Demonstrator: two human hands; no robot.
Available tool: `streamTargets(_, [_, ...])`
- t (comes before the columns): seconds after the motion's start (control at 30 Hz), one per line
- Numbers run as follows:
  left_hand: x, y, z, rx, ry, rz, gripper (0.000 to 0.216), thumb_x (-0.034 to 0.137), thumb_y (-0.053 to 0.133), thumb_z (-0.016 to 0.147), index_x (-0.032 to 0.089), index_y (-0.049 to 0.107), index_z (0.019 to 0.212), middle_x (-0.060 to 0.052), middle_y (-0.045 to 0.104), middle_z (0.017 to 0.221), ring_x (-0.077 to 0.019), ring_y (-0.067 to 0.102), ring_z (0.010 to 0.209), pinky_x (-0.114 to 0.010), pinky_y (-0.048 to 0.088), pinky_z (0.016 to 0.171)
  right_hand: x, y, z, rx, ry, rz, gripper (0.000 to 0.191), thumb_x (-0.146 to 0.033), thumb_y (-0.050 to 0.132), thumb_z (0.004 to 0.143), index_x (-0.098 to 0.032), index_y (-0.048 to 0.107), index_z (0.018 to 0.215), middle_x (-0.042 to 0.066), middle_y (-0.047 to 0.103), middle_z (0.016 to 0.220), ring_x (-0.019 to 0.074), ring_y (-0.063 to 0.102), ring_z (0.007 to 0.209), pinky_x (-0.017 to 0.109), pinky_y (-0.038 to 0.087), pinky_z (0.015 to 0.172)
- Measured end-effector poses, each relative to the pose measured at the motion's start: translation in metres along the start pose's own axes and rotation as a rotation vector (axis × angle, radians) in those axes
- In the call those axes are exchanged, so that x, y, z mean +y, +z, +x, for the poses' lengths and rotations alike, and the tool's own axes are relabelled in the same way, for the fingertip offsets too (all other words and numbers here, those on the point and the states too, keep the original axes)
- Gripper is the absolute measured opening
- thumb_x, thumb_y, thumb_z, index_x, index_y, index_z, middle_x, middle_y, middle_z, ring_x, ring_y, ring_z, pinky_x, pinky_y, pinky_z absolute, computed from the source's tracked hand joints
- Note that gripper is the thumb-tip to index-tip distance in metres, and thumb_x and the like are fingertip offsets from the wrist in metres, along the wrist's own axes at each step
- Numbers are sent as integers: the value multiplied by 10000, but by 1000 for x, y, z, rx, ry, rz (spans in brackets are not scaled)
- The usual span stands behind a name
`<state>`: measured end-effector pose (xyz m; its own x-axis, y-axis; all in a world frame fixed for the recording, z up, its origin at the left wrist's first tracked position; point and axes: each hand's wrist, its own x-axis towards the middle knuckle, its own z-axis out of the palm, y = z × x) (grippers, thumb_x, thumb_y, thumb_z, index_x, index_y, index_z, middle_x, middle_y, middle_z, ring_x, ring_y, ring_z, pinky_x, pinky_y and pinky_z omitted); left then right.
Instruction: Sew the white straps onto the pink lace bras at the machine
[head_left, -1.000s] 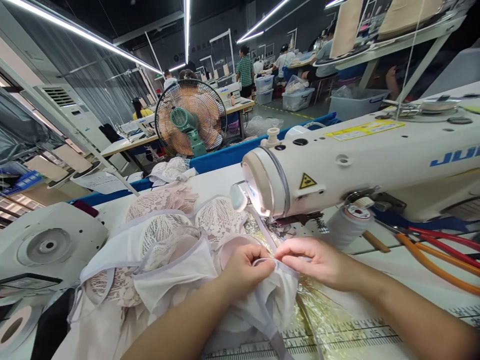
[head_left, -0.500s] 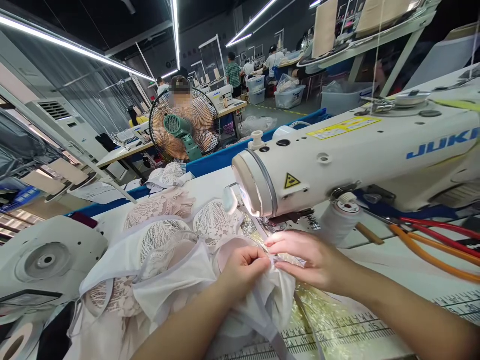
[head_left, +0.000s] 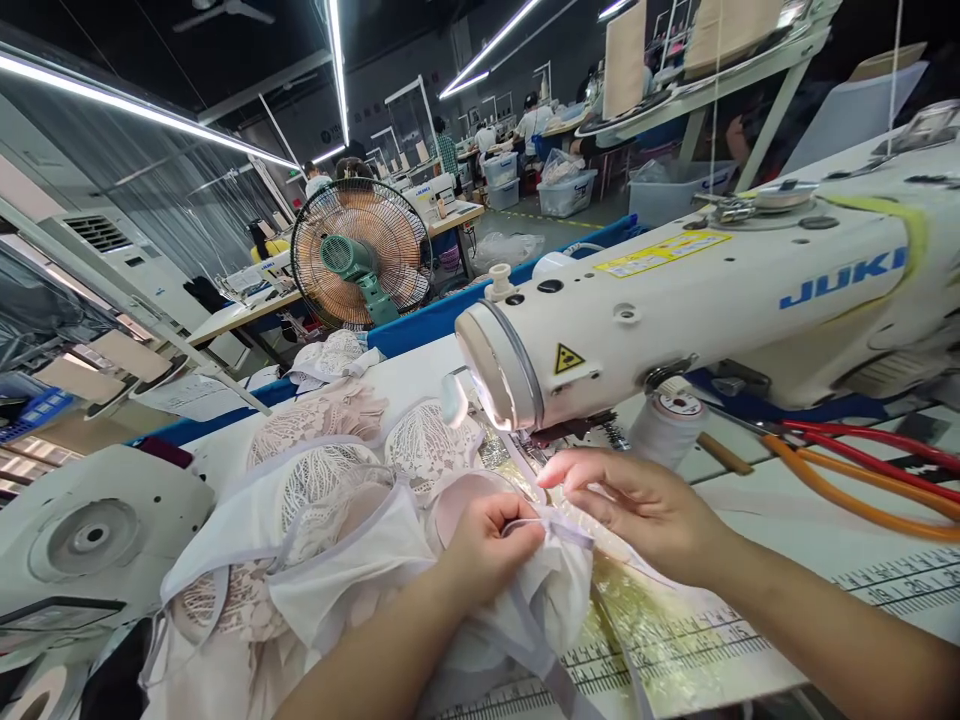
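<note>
Just in front of the sewing machine head, a white bra (head_left: 559, 585) with lilac-grey edging is bunched up. My left hand (head_left: 487, 550) pinches its edge between thumb and forefinger. To the right, my right hand (head_left: 637, 505) has bent fingers, with the forefinger tip at a narrow lilac-grey strap (head_left: 519, 455) that runs up under the machine head; the exact grip is partly hidden. Several lace-cupped bras (head_left: 330, 490) lie heaped left of my hands. The sewing machine (head_left: 585, 340) has its lamp lit, and its needle area is largely hidden.
Orange-handled scissors (head_left: 832, 490) and red-handled ones (head_left: 862, 445) lie at the right. A thread spool (head_left: 667, 425) stands beneath the machine arm. Printed ruler scales (head_left: 720, 640) line the front edge. Beyond the table are a large fan (head_left: 360, 255) and other people at workstations.
My right hand has drawn slightly right, its thumb lifting off the bra edge and its fingers curling. The left hand keeps its pinch. The view has shifted slightly.
</note>
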<state>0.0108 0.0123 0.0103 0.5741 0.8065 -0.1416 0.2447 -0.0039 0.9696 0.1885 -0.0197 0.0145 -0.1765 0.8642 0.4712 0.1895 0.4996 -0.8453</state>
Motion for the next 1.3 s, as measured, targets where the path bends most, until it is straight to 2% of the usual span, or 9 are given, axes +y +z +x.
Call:
streamTargets(0.13, [2, 0, -2, 11, -5, 0, 176, 267, 536, 671, 153, 455, 564, 52, 333, 497, -67, 270, 483, -225, 201, 474, -8, -3, -4, 14, 207, 229, 230, -356, 417, 895, -186, 538, 797, 47, 622, 794, 136, 600, 630, 270, 518, 557])
streamTargets(0.27, [1, 0, -2, 9, -8, -8, 174, 265, 538, 670, 150, 458, 567, 41, 366, 513, -70, 288, 490, -227, 208, 477, -14, -11, -9, 244, 179, 253, 220, -363, 437, 891, -206, 468, 740, -39, 505, 578, 116, 558, 560, 281, 526, 589])
streamTargets(0.43, [0, -1, -2, 7, -34, -29, 173, 266, 552, 652, 148, 469, 557, 38, 376, 510, -67, 293, 484, -226, 207, 472, -24, -24, -20, 567, 88, 270, 75, -297, 523, 855, -246, 493, 810, -54, 481, 578, 110, 480, 550, 324, 522, 693])
streamTargets(0.57, [0, -2, -3, -5, -28, -56, 165, 258, 552, 648, 143, 479, 555, 36, 383, 505, -65, 299, 481, -225, 208, 473, -33, -27, -27, 667, 70, 275, 35, -282, 531, 846, -284, 505, 824, -49, 473, 578, 129, 456, 560, 335, 503, 734])
streamTargets(0.7, [0, -2, -4, -14, -49, -152, 201, 292, 589, 626, 144, 477, 550, 31, 406, 516, -68, 323, 486, -222, 215, 479, -33, -16, -33, 552, 160, 144, 121, -355, 483, 863, -259, 483, 788, -45, 495, 544, 143, 518, 586, 310, 494, 676])
streamTargets(0.83, [2, -7, -2, 33, -70, -263, 274, 357, 645, 587, 145, 475, 554, 40, 401, 502, -63, 307, 468, -215, 199, 472, -27, 11, -31, 120, 369, 64, 253, -417, 371, 886, -213, 460, 765, -47, 493, 484, 122, 495, 456, 261, 437, 485])
streamTargets(0.97, [6, -20, 2, 83, -32, -288, 302, 376, 666, 574, 137, 484, 553, 37, 422, 516, -63, 319, 484, -209, 211, 486, -17, 33, -12, -85, 551, 255, 283, -473, 329, 872, -204, 411, 843, -24, 595, 549, 139, 579, 506, 281, 483, 533])
streamTargets(1.13, [6, -32, 7, 103, -54, -253, 327, 398, 676, 560, 141, 475, 554, 39, 433, 491, -57, 312, 449, -212, 192, 475, -2, 34, 16, -97, 450, 16, 212, -383, 359, 863, -217, 401, 738, -4, 626, 636, 179, 621, 663, 328, 463, 659])
streamTargets(1.3, [2, -29, 11, 141, -26, -221, 305, 383, 658, 588, 143, 473, 554, 34, 438, 521, -66, 324, 485, -214, 207, 493, 14, 33, 18, -70, 321, -220, 193, -321, 287, 886, -235, 376, 738, -16, 574, 594, 181, 583, 610, 322, 435, 607])
